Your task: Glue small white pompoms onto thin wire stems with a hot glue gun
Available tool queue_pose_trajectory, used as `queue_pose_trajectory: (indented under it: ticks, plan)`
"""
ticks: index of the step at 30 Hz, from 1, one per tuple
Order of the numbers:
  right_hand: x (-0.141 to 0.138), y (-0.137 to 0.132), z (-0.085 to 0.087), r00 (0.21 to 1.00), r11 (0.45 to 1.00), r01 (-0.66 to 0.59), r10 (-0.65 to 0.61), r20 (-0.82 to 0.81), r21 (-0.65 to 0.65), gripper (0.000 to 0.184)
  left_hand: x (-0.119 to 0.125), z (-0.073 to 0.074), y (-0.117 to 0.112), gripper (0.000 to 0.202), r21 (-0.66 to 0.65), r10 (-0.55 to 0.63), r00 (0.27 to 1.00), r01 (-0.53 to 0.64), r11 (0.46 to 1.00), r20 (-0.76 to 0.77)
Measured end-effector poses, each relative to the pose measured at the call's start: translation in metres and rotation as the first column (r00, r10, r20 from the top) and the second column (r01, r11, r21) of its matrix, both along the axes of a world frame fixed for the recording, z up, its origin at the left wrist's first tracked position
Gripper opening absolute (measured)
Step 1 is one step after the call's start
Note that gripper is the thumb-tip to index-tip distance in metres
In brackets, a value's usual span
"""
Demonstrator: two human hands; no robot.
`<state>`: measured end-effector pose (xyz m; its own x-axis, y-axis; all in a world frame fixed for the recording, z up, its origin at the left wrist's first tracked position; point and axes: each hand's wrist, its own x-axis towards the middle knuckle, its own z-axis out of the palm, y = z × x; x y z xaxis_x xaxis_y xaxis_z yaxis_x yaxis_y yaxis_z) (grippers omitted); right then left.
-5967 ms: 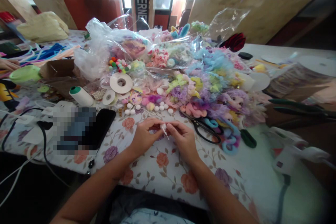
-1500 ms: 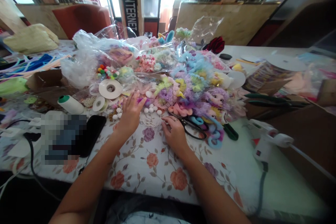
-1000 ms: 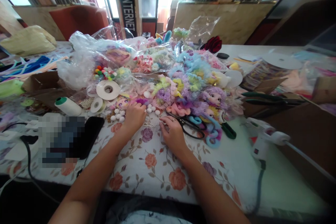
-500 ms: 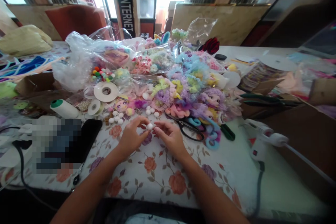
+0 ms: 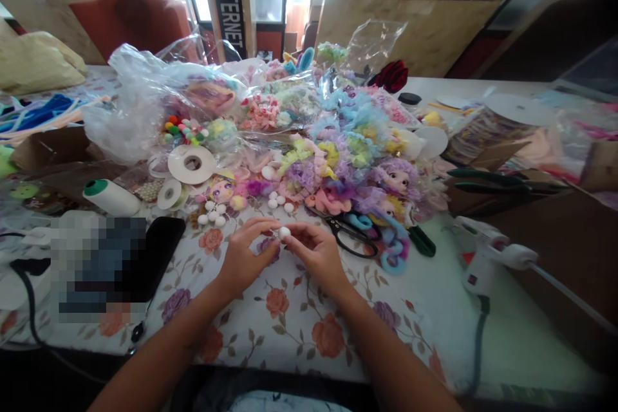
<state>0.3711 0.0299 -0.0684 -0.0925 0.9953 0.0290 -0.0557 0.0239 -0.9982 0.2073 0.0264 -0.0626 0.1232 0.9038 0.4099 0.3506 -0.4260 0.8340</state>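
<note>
A small white ball (image 5: 284, 232) sits at the fingertips of both hands, just above the flowered tablecloth (image 5: 284, 335). My right hand (image 5: 318, 254) pinches it between thumb and forefinger. My left hand (image 5: 246, 254) meets it from the other side, thumb and fingertips drawn together; whatever they hold is too small to make out. Beyond the hands lie several loose white balls (image 5: 212, 214), with another small cluster of white balls (image 5: 279, 201) beside a doll-faced piece (image 5: 222, 192). Black-handled scissors (image 5: 355, 238) rest close to my right hand.
Colourful ruffled trims and plastic bags (image 5: 135, 103) heap up across the back. A white glue gun (image 5: 483, 251) stands at right near pliers (image 5: 502, 183) and a cardboard box (image 5: 545, 238). At left are a thread cone (image 5: 111, 197), a ribbon spool (image 5: 192, 165) and a black phone (image 5: 164, 251).
The white ball has shifted slightly right, from close to my left fingertips to my right fingertips. Both hands stay together, and the camera view has tilted down a little.
</note>
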Motion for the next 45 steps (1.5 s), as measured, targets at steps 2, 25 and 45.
queue_pose_trajectory:
  ticks: [2, 25, 45]
  plan:
    - [0.0002, 0.0000, 0.0024, 1.000, 1.000, 0.022, -0.022, -0.004, -0.002, 0.025, -0.0008, 0.0020, 0.0000, 0.017, -0.079, 0.003, 0.999, 0.001, 0.997, 0.046]
    - [-0.0042, -0.0040, 0.0000, 0.990, 0.999, 0.016, -0.021, 0.140, 0.035, 0.019, -0.0002, -0.0011, 0.0021, 0.017, -0.391, 0.022, 0.971, 0.075, 0.917, 0.237]
    - [-0.0063, -0.0034, -0.0017, 0.995, 0.999, -0.018, 0.015, 0.102, 0.035, 0.021, 0.0019, -0.0035, 0.0012, 0.018, -0.345, 0.050, 0.984, 0.013, 0.939, 0.172]
